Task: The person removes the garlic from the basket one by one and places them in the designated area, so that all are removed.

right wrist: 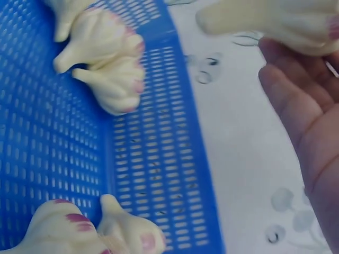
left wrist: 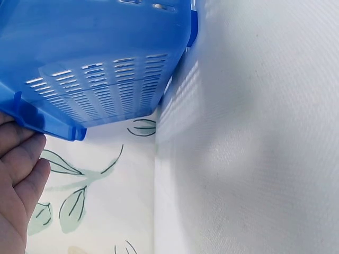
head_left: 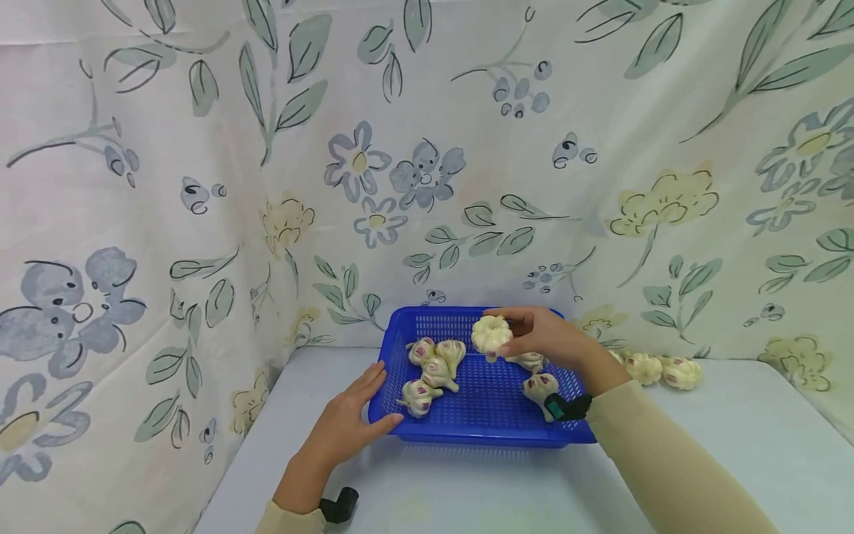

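My right hand (head_left: pixel 547 337) pinches a garlic bulb (head_left: pixel 491 335) between thumb and fingers, up over the back half of a blue plastic basket (head_left: pixel 480 434). In the right wrist view the held garlic bulb (right wrist: pixel 286 21) is partly cut off, its stem pointing left. Relaxed fingers of my left hand (head_left: pixel 350 415) rest along the basket's left rim, the thumb near its front corner. Inside, several purple-streaked garlic bulbs (head_left: pixel 437 371) cluster on the left. Beneath my right hand and wrist lie another garlic bulb (head_left: pixel 540 386) and one partly hidden behind the fingers.
Several more garlic bulbs (head_left: pixel 680 372) lie in a row on the white table (head_left: pixel 734 445), right of the basket and partly behind my right forearm. A floral cloth (head_left: pixel 427 274) hangs along the table's back and left side.
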Motion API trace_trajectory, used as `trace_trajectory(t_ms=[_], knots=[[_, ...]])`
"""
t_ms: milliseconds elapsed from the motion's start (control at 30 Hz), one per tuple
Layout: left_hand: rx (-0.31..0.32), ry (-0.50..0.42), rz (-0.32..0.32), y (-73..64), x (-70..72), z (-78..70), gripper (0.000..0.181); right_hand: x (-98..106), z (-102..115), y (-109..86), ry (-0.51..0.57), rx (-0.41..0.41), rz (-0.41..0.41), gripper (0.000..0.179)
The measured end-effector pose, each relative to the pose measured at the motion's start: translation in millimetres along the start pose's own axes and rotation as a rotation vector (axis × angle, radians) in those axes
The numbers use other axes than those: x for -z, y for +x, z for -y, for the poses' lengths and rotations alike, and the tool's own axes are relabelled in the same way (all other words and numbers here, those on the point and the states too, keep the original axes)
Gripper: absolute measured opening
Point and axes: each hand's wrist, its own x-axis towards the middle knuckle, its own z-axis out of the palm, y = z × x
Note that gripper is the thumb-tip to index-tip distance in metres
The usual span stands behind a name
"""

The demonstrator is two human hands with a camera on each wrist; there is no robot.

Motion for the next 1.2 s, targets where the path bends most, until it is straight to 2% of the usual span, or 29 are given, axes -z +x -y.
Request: trace_trajectory(t_ms=[400,567,767,967,1200], knots=[[-0.019,-0.007,-0.002,0.8,-2.1,0.4,0.088,24,-23,-49.4,0.049,0.039,-0.268,0.069],[-0.014,-0.006,-0.002,0.6,-2.9,0.0,0.087,29,-36,-72.1,0.056,0.054,-0.417,0.074],[-0.014,-0.006,-0.006,0.8,-4.5,0.6,0.085,36,-52,-95.9,0.196,0.116,-0.553,0.076],[-0.031,0.001,-0.025,0.3,-4.7,2.7,0.084,40,-69,-113.6,0.277,0.129,-0.631,0.075],[-0.037,0.010,-0.026,0.2,-4.2,3.3,0.085,44,-88,-132.3,0.258,0.071,-0.653,0.076]])
